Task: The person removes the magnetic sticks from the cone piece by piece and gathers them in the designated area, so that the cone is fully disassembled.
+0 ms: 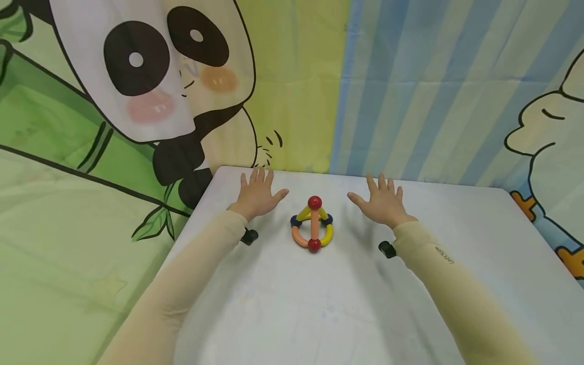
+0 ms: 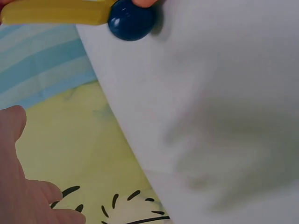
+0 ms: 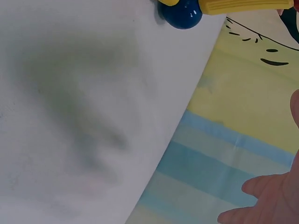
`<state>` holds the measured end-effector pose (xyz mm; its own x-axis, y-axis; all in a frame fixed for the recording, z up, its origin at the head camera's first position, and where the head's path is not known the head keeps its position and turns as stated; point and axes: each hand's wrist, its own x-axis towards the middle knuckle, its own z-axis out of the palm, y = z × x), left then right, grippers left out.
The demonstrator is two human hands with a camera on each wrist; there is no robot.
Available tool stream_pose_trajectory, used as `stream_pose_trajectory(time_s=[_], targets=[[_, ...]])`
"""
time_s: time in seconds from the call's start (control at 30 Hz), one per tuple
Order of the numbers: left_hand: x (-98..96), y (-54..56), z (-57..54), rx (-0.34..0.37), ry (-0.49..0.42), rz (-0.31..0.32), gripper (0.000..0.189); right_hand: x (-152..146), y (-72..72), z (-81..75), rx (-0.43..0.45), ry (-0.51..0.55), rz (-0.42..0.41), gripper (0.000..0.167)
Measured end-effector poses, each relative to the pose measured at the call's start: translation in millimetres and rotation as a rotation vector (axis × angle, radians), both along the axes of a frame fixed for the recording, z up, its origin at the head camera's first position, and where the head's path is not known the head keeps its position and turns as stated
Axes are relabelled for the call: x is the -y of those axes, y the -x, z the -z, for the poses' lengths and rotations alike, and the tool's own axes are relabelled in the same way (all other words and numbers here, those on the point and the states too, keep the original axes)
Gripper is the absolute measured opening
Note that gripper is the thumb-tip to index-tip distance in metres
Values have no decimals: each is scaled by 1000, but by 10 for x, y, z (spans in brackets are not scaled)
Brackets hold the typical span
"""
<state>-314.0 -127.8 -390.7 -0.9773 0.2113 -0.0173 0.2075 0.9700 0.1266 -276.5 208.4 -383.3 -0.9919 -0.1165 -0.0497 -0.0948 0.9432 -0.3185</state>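
Between the two hands a small toy built of rods and balls (image 1: 315,225) stands on the white table. It has red balls at top and front, dark blue balls at the sides, and straight and curved rods in yellow and orange. To its left the left hand (image 1: 257,195) hovers with fingers spread, holding nothing. On the other side the right hand (image 1: 382,201) is likewise spread and holds nothing. A blue ball (image 2: 132,19) and a yellow rod show at the top of the left wrist view. The right wrist view also catches a blue ball (image 3: 181,13) of the toy.
The white table (image 1: 292,314) ends at a back edge just beyond the fingertips. Behind it hangs a printed cloth (image 1: 296,91) with a panda and blue stripes. Small black wrist cameras (image 1: 249,236) sit under both sleeves.
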Motion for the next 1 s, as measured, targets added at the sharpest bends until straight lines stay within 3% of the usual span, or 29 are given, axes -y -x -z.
stream_pose_trajectory(time_s=[0.2,0.4,0.7,0.83,1.0], targets=[[-60,-95,191,-2,-3,27,86,50,-109,155,2,14,7,104],[-211,-200,353,-20,-88,17,66,103,-250,379,5,99,47,102],[-373,-456,633,-50,-360,-59,52,390,-508,852,30,286,72,90],[-481,-566,711,-18,-542,-74,49,526,-595,933,27,340,69,85],[-644,-671,800,-20,-708,-59,47,684,-675,939,3,402,59,78]])
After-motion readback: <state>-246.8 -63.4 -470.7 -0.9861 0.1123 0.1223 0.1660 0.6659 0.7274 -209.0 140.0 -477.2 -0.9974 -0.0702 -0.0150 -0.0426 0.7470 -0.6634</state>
